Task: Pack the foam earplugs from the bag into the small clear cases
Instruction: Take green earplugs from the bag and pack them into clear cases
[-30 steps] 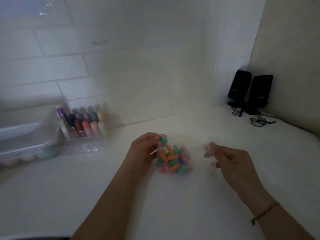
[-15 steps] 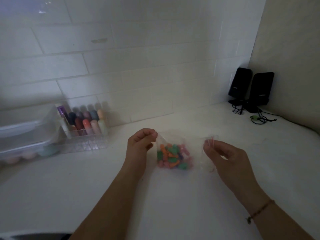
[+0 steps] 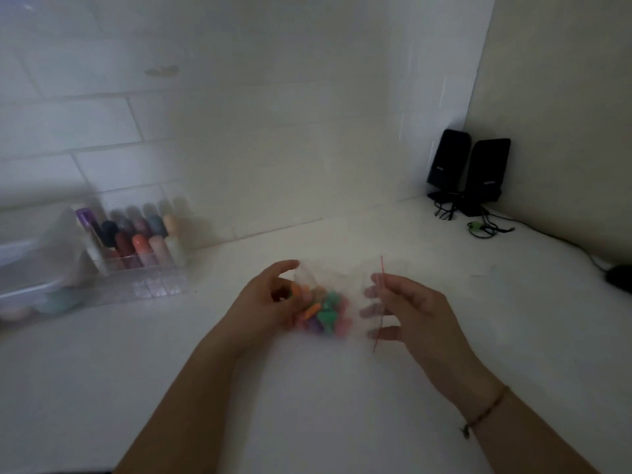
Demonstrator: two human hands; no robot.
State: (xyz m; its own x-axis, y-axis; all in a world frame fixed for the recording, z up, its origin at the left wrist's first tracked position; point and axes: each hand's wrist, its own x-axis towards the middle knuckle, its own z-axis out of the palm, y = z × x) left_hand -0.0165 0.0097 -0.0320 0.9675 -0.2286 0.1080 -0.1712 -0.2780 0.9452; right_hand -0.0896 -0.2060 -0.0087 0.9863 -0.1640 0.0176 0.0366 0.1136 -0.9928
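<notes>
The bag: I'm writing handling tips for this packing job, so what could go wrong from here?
1. Spill: the bag is held up between both hands, with the right hand at its red-striped mouth. If it tips that way, the earplugs may roll across the counter.
2. Weak hold: the left hand pinches only the far edge, so the thin plastic may slip.
3. The picture is blurred and shows no small cases near the hands, so reaching away for one could upset the bag.

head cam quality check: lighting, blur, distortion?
Head view: dim and hazy with low contrast; left hand, right hand and bag of earplugs are motion-blurred; the organiser of coloured tubes at far left is soft; wide-angle bending of the wall tiles; the black speakers are sharpest.
</notes>
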